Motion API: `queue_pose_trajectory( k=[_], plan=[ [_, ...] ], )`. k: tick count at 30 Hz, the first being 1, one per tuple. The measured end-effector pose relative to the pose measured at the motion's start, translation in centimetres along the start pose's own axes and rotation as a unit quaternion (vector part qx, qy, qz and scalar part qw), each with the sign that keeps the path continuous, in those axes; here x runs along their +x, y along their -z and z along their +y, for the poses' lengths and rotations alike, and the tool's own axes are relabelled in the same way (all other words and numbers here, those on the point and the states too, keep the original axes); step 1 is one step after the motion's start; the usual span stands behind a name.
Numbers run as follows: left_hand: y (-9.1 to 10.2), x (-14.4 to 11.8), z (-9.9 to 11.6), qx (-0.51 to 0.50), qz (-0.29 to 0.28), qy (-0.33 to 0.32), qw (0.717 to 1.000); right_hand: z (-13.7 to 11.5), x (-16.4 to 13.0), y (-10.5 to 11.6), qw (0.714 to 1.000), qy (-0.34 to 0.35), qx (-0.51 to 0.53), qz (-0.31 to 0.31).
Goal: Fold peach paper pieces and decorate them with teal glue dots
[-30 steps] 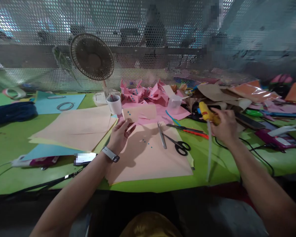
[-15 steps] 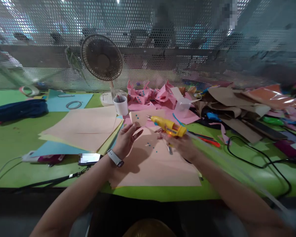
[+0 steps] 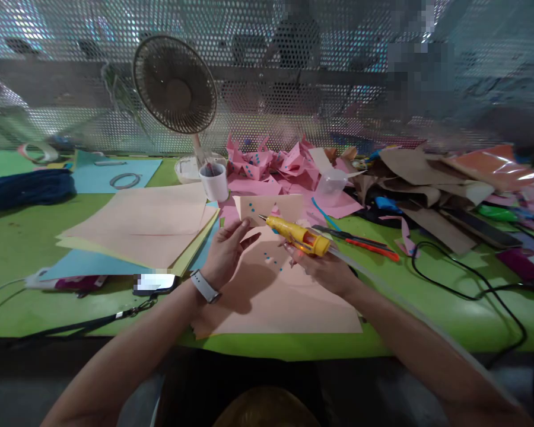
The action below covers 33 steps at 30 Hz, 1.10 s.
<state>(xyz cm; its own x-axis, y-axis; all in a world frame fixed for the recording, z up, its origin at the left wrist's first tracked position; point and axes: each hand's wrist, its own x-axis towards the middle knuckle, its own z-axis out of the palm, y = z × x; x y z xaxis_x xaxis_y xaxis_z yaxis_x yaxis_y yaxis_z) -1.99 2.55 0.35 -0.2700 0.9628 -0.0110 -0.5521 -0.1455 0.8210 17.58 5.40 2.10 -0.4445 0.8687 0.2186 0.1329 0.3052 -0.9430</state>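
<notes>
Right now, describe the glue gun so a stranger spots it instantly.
On the green table, find the large peach sheet in front of the person. Above it, the right grip holds the glue gun, metal tip pointing left. Its bright yellow body sets it apart from the red-and-black tool to its right.

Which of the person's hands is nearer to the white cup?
Left. The left hand is on the near side of the white cup, slightly to its right; the right hand, holding the yellow glue gun, is farther off to the cup's right.
</notes>
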Motion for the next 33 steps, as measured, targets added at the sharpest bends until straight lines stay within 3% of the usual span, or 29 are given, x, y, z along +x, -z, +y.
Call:
queue_pose_trajectory(
  k=[14,33],
  plan=[
    [-0.03,-0.13,-0.05,0.028,-0.025,-0.007,0.999,-0.01,-0.22,-0.38,1.000,-0.014,-0.007,0.000],
    [-0.19,-0.28,-0.03,0.039,-0.027,-0.012,0.999,0.07,0.00,-0.47,1.000,0.019,0.006,0.004]
  ],
)
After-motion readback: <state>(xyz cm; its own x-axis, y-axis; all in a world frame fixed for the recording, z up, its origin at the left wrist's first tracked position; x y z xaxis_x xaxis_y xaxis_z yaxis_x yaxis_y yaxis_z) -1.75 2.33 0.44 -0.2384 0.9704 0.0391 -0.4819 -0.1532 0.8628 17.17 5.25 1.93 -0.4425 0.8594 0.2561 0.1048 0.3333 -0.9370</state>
